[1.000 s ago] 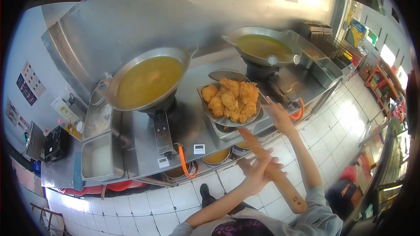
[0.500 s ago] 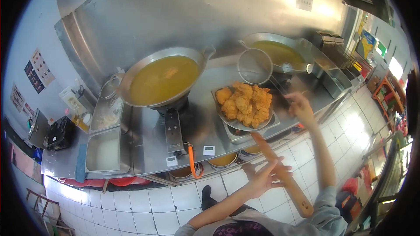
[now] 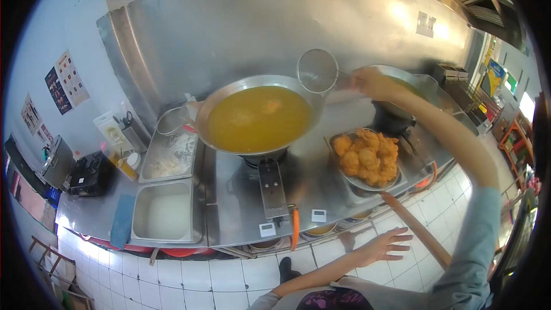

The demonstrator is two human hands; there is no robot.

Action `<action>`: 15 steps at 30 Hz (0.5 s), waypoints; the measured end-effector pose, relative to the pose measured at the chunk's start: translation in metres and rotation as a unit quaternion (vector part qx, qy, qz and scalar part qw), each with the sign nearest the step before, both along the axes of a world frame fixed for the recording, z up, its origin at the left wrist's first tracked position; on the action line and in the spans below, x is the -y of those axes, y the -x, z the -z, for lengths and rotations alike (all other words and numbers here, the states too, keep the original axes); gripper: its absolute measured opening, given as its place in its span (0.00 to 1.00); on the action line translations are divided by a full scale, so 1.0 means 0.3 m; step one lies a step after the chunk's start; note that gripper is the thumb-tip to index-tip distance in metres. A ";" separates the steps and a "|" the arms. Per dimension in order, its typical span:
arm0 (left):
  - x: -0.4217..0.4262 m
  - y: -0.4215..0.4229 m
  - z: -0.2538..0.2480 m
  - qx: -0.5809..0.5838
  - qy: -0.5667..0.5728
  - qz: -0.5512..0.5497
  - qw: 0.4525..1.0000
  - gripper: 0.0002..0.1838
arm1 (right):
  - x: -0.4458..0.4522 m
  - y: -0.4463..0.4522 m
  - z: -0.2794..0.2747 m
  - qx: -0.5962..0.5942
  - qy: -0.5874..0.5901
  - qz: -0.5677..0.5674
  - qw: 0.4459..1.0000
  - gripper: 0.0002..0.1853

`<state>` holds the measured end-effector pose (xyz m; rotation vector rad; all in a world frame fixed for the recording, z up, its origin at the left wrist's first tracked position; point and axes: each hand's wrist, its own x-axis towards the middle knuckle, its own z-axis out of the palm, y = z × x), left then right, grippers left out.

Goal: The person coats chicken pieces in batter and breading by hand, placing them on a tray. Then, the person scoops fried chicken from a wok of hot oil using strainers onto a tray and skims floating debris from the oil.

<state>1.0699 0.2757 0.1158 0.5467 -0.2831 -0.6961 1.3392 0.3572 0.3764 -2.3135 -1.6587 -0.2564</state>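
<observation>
My right hand point(image 3: 372, 83) is closed round the handle of a round wire-mesh strainer point(image 3: 317, 71), raised at the right rim of the near wok point(image 3: 201, 116) of yellow oil point(image 3: 252, 123). A pale, blurred piece shows in that oil. Below and to the right, golden fried chicken point(image 3: 367, 158) is heaped in a shallow metal skimmer over a steel tray point(image 3: 359, 196). Its long wooden handle point(image 3: 418, 227) sticks out past the counter edge. My left hand point(image 3: 381, 248) is open with fingers spread, just left of that handle and holding nothing.
A second wok point(image 3: 385, 70) of oil stands at the back right, partly behind my right arm. On the left are a tray of white flour point(image 3: 169, 158) and a steel pan of whitish liquid point(image 3: 163, 212). Two small timers point(image 3: 318, 216) and an orange gas hose point(image 3: 295, 227) line the front edge.
My right hand has moved up and forward, carrying the strainer from above the chicken to the near wok's rim. My left hand has come away from the wooden handle, and the view has turned left.
</observation>
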 end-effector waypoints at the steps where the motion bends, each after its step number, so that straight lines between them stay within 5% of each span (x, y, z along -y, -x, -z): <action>1: -0.040 0.007 0.018 0.020 -0.008 -0.010 1.000 0.32 | -0.110 -0.003 0.035 0.019 0.012 0.031 0.999 0.08; 5: -0.263 0.061 0.068 0.018 -0.040 -0.076 0.996 0.31 | -0.457 -0.031 0.245 0.182 0.015 0.127 0.975 0.06; 11: -0.563 0.160 0.057 -0.052 -0.079 -0.162 0.982 0.29 | -0.659 0.074 0.296 0.119 0.044 0.145 0.981 0.09; 15: -0.670 0.197 0.072 -0.085 -0.055 -0.187 0.977 0.29 | -0.715 -0.003 0.357 0.038 0.059 0.048 0.996 0.09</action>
